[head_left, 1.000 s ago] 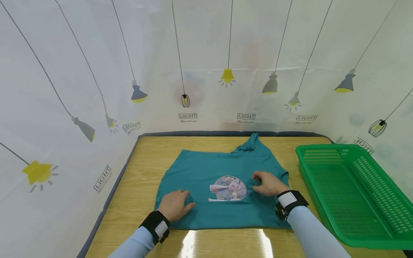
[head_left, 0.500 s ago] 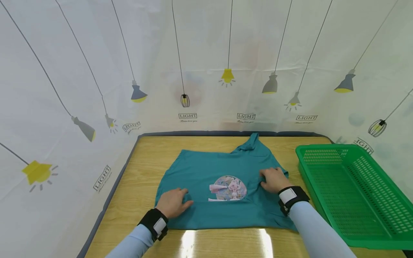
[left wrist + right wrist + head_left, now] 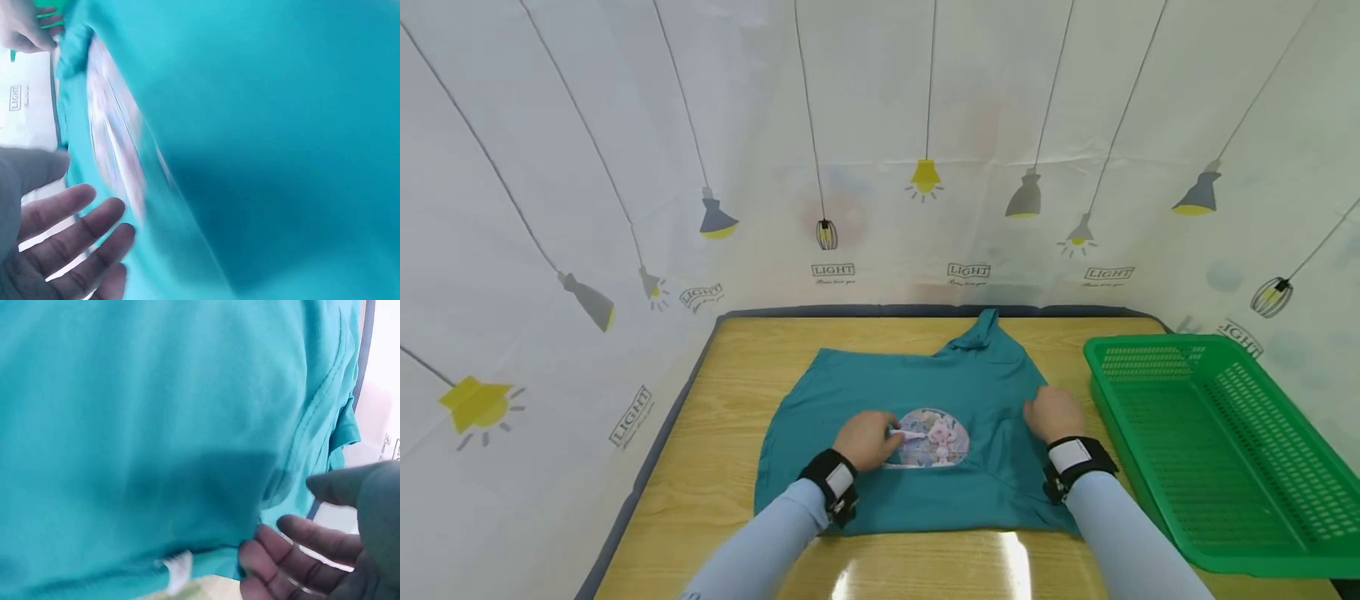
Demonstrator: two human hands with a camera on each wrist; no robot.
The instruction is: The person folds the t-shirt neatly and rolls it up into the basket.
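Left hand shifting onto the print, right hand reaching the garment's edge

The left hand (image 3: pixel 863 440) is now hovering over or resting on the left end of the round print (image 3: pixel 943 442); half a second ago it was lying farther left, on plain cloth. The right hand (image 3: pixel 1054 412) has been sliding outward, away from the print, and is now sitting at the right edge of the teal garment (image 3: pixel 925 500).

The garment itself is staying put, lying spread on the table (image 3: pixel 737 400) just left of the green basket (image 3: pixel 1157 341), with its far corner (image 3: pixel 987 329) bunching up and creases running between the print and the right hand.

Neither grip is visibly clasping cloth. In its wrist view, the left hand is holding its fingers loosely apart, thumb well clear of them; blur is hiding whether the tips are touching. The right hand's fingers are bending gently against the cloth's edge, near a white label (image 3: pixel 180 572), with the thumb standing apart.

For the work in hand, this seems to be amounting to smoothing or adjusting: the right side is probably getting attention at its border, while the left hand is turning to the middle.
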